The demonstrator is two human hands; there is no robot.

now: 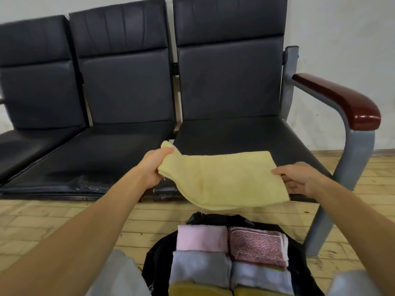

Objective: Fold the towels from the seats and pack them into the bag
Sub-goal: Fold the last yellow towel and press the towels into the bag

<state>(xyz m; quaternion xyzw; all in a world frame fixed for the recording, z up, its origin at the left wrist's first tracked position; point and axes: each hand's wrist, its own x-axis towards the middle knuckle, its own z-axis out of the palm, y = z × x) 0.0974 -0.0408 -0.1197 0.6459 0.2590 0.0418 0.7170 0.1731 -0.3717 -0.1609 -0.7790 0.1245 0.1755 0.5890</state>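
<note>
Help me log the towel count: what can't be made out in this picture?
- Black fabric bag, head view: lower part cut off by the bottom edge; the top folded towels hide any beneath.
- Pale yellow terry towel: its layers and underside hidden; it covers fingertips of left hand and right hand.
- Leftmost black padded seat: cut off by the left edge.

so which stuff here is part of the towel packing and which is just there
Job: yellow towel, held by left hand and right hand; black bag; folded towels packed in it; black seats.
Just there: wooden armrest; plank floor; white wall.
</note>
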